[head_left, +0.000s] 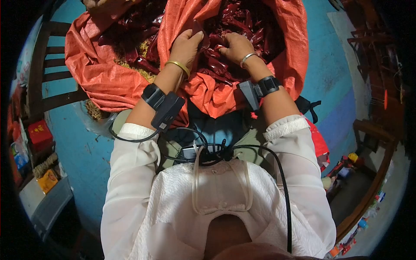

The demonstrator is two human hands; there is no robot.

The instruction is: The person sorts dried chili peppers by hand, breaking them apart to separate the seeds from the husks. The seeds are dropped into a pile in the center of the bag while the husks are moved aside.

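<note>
Two orange-red woven sacks lie open in front of me. The right sack [296,47] is filled with dark red dried chili peppers [216,65]. Over its left edge, my left hand [186,47] is closed, pinching a dried chili pepper [197,27] between thumb and fingers. My right hand [239,47] is just to the right, among the peppers, with its fingers curled together; what they grip is too small or hidden to make out. In the left sack [93,71], more dried chili peppers [145,65] lie with yellow seeds [145,47].
A person's hand [97,3] shows at the top left, by the left sack. A wooden chair [37,73] stands at left, above a clear plastic bag [93,117]. Black cables [284,182] run from my forearm devices over my lap. Wooden furniture lines the right side.
</note>
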